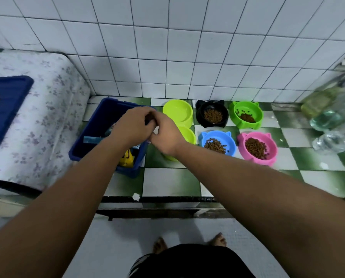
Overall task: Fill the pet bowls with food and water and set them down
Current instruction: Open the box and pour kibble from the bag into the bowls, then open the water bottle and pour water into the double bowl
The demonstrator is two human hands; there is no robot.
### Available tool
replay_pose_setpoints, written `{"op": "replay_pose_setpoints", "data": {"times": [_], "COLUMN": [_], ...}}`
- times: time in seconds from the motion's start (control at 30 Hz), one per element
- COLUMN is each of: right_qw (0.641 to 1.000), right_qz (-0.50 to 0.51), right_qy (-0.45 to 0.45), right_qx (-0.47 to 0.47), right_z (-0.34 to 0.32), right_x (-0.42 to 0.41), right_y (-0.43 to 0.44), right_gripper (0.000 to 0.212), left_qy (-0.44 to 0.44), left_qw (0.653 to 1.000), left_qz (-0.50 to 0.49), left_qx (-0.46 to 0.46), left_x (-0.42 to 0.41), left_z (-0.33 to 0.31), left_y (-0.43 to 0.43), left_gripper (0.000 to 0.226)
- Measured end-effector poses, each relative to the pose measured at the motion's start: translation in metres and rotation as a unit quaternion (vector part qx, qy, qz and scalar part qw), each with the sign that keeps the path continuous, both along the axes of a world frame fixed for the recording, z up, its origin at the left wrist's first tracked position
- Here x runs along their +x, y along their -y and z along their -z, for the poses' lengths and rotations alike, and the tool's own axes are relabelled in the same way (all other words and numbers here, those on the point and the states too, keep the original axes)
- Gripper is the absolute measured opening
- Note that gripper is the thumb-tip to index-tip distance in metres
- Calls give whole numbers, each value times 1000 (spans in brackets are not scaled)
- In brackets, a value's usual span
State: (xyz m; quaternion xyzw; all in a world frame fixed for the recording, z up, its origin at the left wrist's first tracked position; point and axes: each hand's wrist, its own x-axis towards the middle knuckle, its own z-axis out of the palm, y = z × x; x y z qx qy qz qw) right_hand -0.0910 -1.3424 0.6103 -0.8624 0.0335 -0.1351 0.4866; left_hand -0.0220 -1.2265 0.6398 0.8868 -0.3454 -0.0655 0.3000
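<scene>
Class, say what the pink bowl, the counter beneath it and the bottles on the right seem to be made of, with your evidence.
Pink bowl: probably moulded plastic, one even bright colour, smooth, with moulded ears. Counter: glazed tile, green-and-white squares with grout lines. Bottles: clear, glass or plastic; too blurred to tell.

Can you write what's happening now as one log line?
left hand grips dark thing | right hand against left | both above bin | kibble in black, green, blue, pink bowls
</scene>
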Motion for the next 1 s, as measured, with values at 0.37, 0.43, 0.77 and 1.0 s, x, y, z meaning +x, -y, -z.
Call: {"op": "replay_pose_setpoints", "data": {"times": [0.37, 0.43, 0.77, 1.0], "right_qw": [991, 991, 988, 976], "right_qz": [121, 128, 146, 213], "right_qy": [-38, -36, -38, -23], "right_qx": [-28, -28, -21, 21], "right_z": [11, 11, 12, 10], "right_x": [-32, -36, -51, -74], "right_y": [55, 61, 81, 117], "right_gripper": [19, 19, 22, 18], "left_qy": [-38, -45, -67, -76], "left_qw": [999, 998, 997, 996], "left_qz": [-16, -19, -19, -8], "left_qx": [-33, -33, -38, -48], "left_x": [-17, -19, -30, -45], "left_z": [16, 17, 24, 25], "left_y": [46, 50, 60, 96], "left_gripper": [33, 33, 32, 29]}}
